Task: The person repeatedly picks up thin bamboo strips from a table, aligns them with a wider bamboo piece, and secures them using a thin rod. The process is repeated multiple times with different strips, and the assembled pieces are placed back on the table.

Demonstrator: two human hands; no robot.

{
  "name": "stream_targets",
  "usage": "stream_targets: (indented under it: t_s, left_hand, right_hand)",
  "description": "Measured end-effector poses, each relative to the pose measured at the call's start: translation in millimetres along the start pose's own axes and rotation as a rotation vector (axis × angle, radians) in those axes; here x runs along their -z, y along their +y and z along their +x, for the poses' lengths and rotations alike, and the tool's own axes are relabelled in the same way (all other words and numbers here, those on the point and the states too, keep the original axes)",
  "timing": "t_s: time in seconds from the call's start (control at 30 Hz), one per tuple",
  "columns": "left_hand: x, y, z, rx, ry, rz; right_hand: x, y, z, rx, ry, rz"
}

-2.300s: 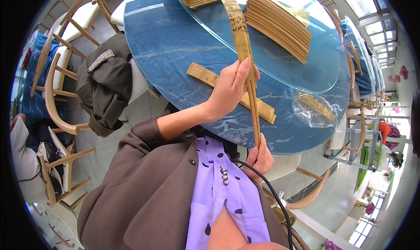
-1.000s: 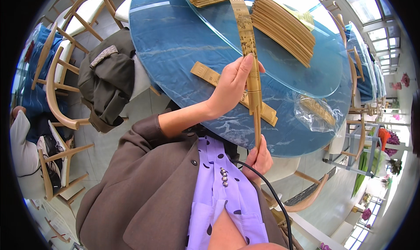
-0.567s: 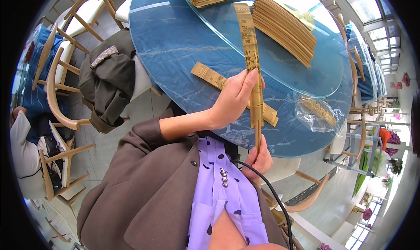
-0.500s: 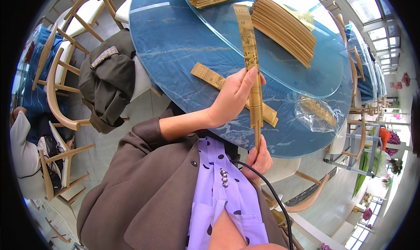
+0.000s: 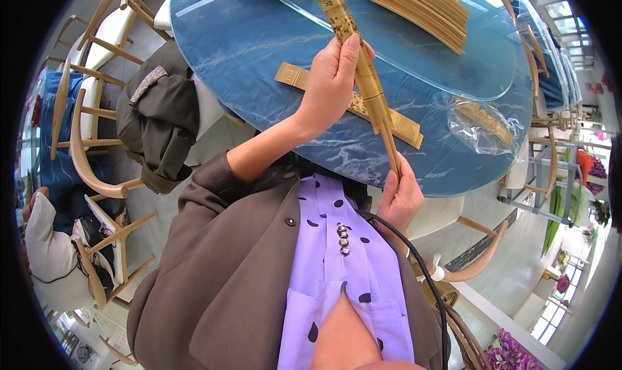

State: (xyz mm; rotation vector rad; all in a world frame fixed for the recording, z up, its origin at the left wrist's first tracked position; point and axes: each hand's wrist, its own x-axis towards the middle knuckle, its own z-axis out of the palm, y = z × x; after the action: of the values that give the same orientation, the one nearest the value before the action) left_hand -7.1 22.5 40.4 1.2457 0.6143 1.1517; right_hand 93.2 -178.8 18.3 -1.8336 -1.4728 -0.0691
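Note:
My left hand [image 5: 330, 78] is wrapped around the middle of a long, closed bamboo fan [image 5: 366, 78], fingers pressed on its carved outer rib. My right hand [image 5: 400, 198] pinches the fan's narrow lower end near my chest. The fan slants up and away over the blue marbled round table [image 5: 246, 40]. A flat carved bamboo strip [image 5: 293, 76] lies on the table under my left hand, partly hidden by it.
A stack of bamboo slats [image 5: 414, 4] rests on the glass turntable [image 5: 479, 59]. A clear plastic bag [image 5: 483, 121] holding a bamboo piece lies at the right. A dark jacket [image 5: 159, 117] hangs over a wooden chair [image 5: 84, 156]. Another person [image 5: 45, 253] sits at the left.
Both hands have kept hold of the fan. My left hand has shifted slightly along it, and the fan now slants a little more to the left at its top.

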Motion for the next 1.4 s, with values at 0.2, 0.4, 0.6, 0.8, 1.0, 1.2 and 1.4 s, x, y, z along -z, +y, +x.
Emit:
stream_targets:
  t_s: [0.2,0.4,0.6,0.8,1.0,1.2,1.4]
  left_hand:
    - [-13.9,-10.0,-10.0,-0.037,0.008,0.038]
    - [-8.9,-5.0,-12.8,0.069,-0.092,-0.145]
    - [-11.0,-2.4,-9.1,-0.034,0.067,0.052]
    - [-19.0,-4.5,-17.8,-0.09,0.062,0.117]
    - [-4.2,-2.9,-14.4,0.024,-0.076,-0.059]
    - [-4.6,-4.1,-5.9,-0.061,0.067,0.022]
    - [-11.1,-6.3,-17.0,-0.057,0.062,0.048]
  right_hand:
    - [-3.8,-6.5,-2.9,-0.111,-0.046,-0.052]
    - [-2.3,2.7,-10.3,-0.175,-0.08,0.01]
    - [-5.5,6.4,-14.8,-0.179,-0.081,0.021]
    - [-6.3,4.3,-13.1,-0.176,-0.07,0.008]
    - [-7.2,6.3,-15.5,-0.166,-0.087,-0.028]
    - [-7.9,4.9,-14.6,-0.156,-0.062,-0.004]
    - [-8.0,3.5,-15.2,-0.206,-0.083,0.041]
